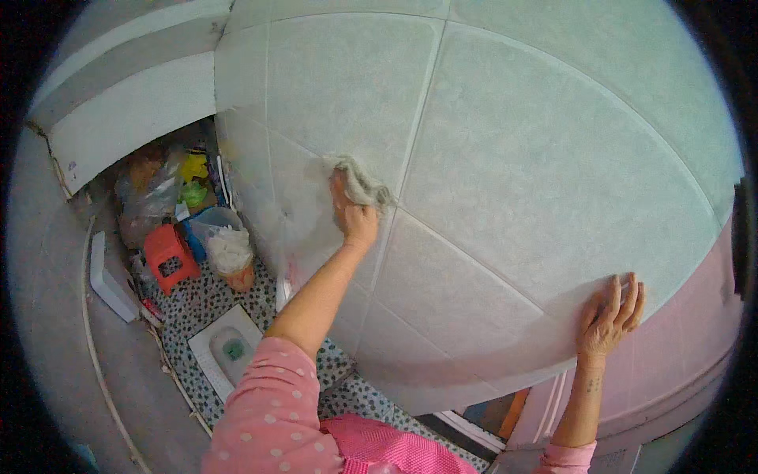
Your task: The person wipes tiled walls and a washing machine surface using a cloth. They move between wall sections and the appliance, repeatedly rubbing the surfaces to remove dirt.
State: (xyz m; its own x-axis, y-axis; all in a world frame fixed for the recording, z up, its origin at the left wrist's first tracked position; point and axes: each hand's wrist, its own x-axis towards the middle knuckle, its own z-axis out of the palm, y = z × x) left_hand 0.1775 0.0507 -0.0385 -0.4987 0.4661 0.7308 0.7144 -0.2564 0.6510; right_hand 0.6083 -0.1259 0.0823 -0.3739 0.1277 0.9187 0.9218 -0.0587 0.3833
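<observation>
My left hand (354,219) presses a crumpled pale grey cloth (360,182) against the light tiled wall (497,142), close to where several grout lines meet. Parts of the fingers are hidden by the cloth. Farther right, my right hand (613,317) rests on the tiles near the wall's right edge, its fingers apart and holding nothing. Both forearms come up from below out of pink sleeves, the left one dotted with white.
A white squat toilet (228,349) is set in the pebble-patterned floor (177,308). Beyond it stand a red plastic stool (170,258), a bin with white paper (231,249) and plastic bags (148,189). A pale pipe (95,343) runs along the left wall. A doorway (497,415) lies lower right.
</observation>
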